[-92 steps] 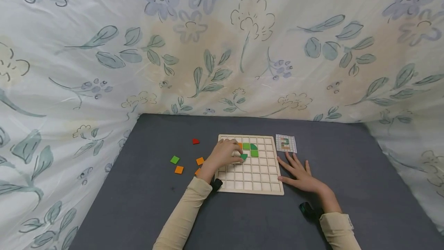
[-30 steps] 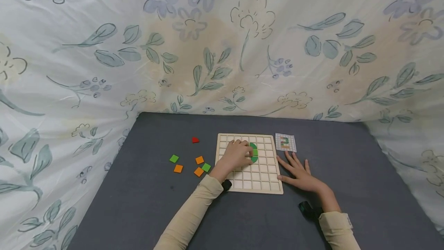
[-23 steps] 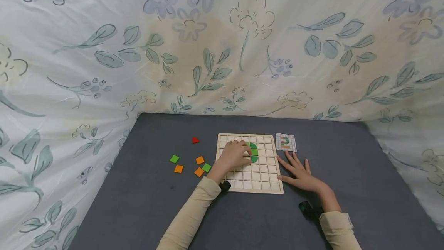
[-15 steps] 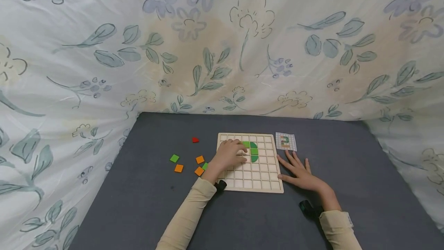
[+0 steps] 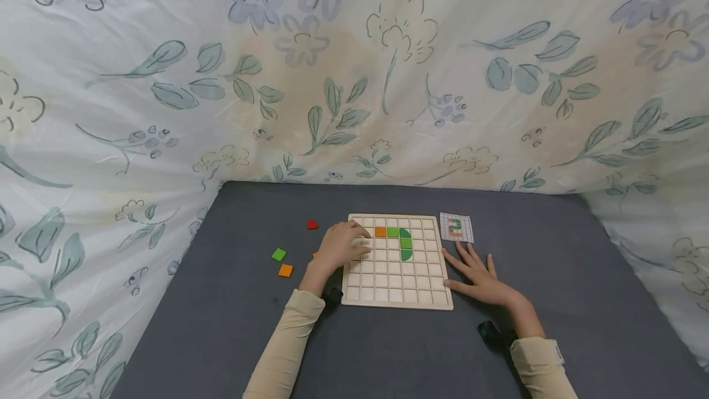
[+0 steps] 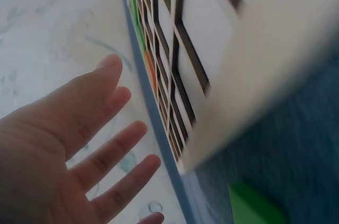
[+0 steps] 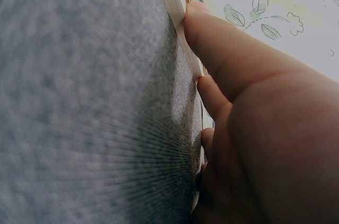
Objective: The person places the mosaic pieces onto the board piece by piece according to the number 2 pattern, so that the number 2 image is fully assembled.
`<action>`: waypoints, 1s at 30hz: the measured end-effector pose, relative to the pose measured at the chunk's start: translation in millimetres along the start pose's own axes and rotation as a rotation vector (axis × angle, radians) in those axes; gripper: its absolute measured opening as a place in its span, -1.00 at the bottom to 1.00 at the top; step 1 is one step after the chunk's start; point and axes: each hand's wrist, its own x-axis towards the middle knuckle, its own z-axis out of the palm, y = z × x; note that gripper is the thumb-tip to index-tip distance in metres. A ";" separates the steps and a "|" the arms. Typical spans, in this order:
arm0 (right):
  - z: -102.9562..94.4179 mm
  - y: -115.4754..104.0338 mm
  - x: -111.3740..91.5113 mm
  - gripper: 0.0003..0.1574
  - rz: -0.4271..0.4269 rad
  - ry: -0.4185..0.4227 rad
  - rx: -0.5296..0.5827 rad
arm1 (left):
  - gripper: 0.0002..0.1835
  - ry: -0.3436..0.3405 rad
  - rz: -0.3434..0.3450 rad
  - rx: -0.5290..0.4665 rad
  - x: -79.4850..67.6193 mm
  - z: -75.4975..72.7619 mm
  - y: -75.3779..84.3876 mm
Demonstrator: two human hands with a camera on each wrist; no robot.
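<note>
A pale wooden grid board (image 5: 399,280) lies on the dark table. A row of an orange square tile (image 5: 380,232), a green square tile (image 5: 392,232) and a dark green rounded tile (image 5: 405,233) fills cells near its top. Below the rounded one sit another green square tile (image 5: 406,243) and a second dark green rounded tile (image 5: 407,255). My left hand (image 5: 339,246) is over the board's left edge; in the left wrist view its fingers (image 6: 114,152) are spread, holding nothing. My right hand (image 5: 480,281) rests flat, thumb and fingertips touching the board's right edge (image 7: 177,23).
Left of the board lie a red tile (image 5: 312,225), a green tile (image 5: 279,255) and an orange tile (image 5: 285,271); more loose tiles are mostly hidden behind the left hand. A small printed pattern card (image 5: 456,227) lies by the board's upper right corner.
My left hand has set the second dark green rounded tile under the green square, let go and drawn back leftward, uncovering the orange square. The right hand has stayed at the board's edge.
</note>
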 end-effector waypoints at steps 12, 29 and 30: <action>2.2 0.8 -0.7 -0.09 0.007 0.008 -0.017 | -0.67 0.035 -0.078 -0.072 -22.8 -13.7 -34.2; 1.5 0.2 -1.7 -0.09 0.003 0.008 -0.018 | -0.66 0.029 -0.168 -0.082 -53.9 -41.9 -73.5; 1.2 0.0 -1.7 -0.09 0.002 0.009 -0.018 | -0.65 0.027 -0.173 -0.085 -55.7 -42.7 -76.4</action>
